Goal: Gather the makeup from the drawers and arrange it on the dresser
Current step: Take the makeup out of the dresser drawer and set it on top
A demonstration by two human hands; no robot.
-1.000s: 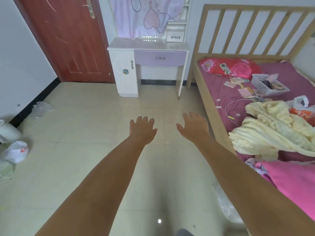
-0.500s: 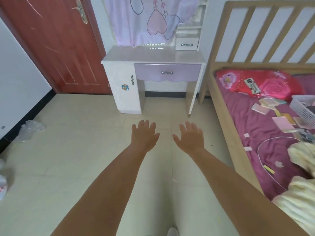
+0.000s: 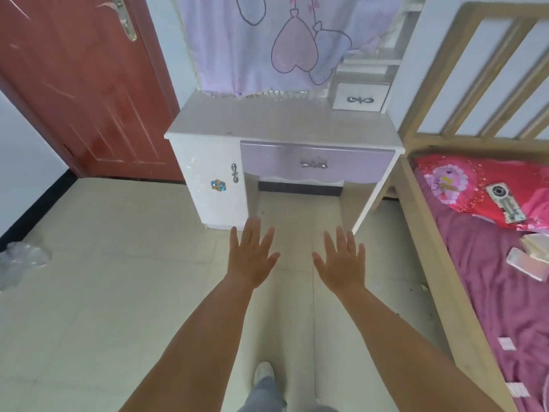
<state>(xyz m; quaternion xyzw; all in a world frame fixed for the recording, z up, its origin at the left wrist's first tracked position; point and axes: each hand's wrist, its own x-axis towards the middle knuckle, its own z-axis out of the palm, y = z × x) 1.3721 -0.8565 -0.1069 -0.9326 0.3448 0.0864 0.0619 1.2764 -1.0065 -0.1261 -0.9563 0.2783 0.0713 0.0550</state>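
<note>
A white dresser [image 3: 279, 123] stands against the far wall, its top bare. Under the top is a closed purple drawer [image 3: 315, 166] with a silver bow handle. A small white drawer [image 3: 360, 98] sits closed at the back right of the top. A white cabinet door [image 3: 217, 179] on the left side is closed too. No makeup is visible. My left hand [image 3: 251, 257] and my right hand [image 3: 341, 263] are stretched out in front of me above the floor, fingers straight and spread, holding nothing, short of the dresser.
A red door [image 3: 80, 84] is left of the dresser. A wooden bed frame [image 3: 430, 257] runs along the right, with a purple sheet, a red pillow [image 3: 481, 188] and small items. A cloth with hearts [image 3: 282, 40] hangs above the dresser. A crumpled plastic bag [image 3: 20, 260] lies at left.
I have walked closer to the dresser, which now looks larger and nearer. Both hands stay stretched out and empty, with fingers spread wider.
</note>
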